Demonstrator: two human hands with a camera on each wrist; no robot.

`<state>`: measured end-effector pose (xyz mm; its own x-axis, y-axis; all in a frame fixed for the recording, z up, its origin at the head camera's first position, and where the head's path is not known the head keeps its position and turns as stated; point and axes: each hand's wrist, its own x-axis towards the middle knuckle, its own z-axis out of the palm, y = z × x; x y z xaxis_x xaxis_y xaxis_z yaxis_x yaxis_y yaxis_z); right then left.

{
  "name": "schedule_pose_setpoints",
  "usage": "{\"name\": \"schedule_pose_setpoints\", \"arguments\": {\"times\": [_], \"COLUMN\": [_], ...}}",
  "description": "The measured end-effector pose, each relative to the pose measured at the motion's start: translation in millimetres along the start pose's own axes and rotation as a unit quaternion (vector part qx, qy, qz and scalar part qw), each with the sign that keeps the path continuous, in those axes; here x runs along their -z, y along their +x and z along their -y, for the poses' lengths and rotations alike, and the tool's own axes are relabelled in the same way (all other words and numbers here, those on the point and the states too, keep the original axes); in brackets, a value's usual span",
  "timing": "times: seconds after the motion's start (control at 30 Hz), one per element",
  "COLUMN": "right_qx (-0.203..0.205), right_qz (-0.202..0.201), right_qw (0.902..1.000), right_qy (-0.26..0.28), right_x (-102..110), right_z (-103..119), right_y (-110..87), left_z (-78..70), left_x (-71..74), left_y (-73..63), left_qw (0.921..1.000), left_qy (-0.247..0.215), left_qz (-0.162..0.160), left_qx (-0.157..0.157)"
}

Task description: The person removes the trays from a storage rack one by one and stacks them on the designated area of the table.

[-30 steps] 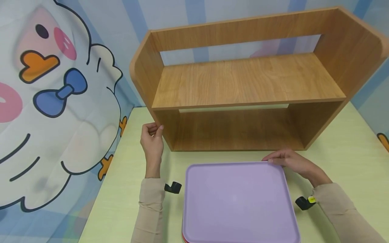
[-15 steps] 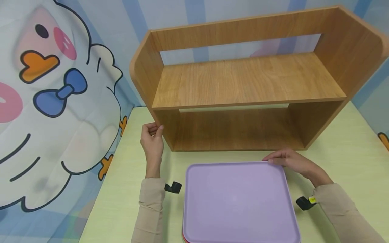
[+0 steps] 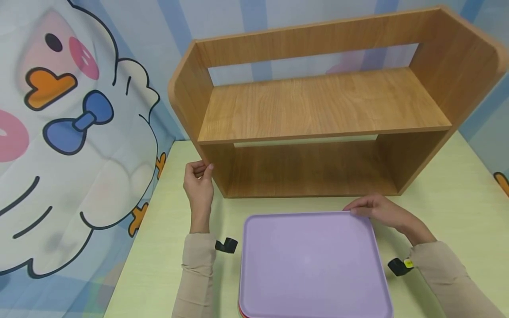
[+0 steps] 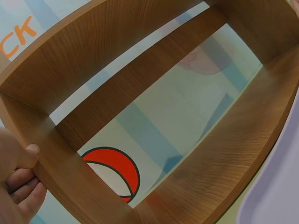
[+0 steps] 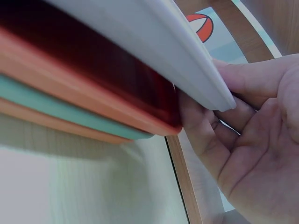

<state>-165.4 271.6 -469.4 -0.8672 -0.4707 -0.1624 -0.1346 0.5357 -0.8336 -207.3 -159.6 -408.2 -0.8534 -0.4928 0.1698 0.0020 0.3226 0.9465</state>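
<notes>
At the left side of a two-tier wooden shelf (image 3: 326, 106), my left hand (image 3: 199, 190) pinches the front edge of the side panel (image 4: 53, 158), thumb on the inner side in the left wrist view. A lilac rectangular tray (image 3: 310, 265) tops a stack in front of the shelf. My right hand (image 3: 383, 212) grips its far right corner, thumb and fingers on either side of the rim. From the right wrist, that corner stands raised above a red tray (image 5: 93, 91); under it come a green tray (image 5: 60, 106) and an orange tray (image 5: 60, 121).
The shelf stands on a pale yellow-green table (image 3: 155, 247), close to a backdrop printed with a cartoon bird (image 3: 99, 185). Its upper and lower tiers face the trays. Dark wrist cameras stick out at both sleeves (image 3: 195, 274).
</notes>
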Motion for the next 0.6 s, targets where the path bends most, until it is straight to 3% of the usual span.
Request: {"name": "schedule_pose_setpoints", "arguments": {"times": [0.6], "right_qx": [0.012], "right_qz": [-0.010], "right_qw": [0.9999], "right_qy": [-0.002], "right_x": [-2.5], "right_z": [1.9], "right_y": [-1.0], "left_z": [2.0], "left_x": [-0.5], "left_y": [1.0], "left_qw": [1.0000], "left_qy": [-0.001], "left_qz": [-0.002], "left_qx": [-0.003]}}
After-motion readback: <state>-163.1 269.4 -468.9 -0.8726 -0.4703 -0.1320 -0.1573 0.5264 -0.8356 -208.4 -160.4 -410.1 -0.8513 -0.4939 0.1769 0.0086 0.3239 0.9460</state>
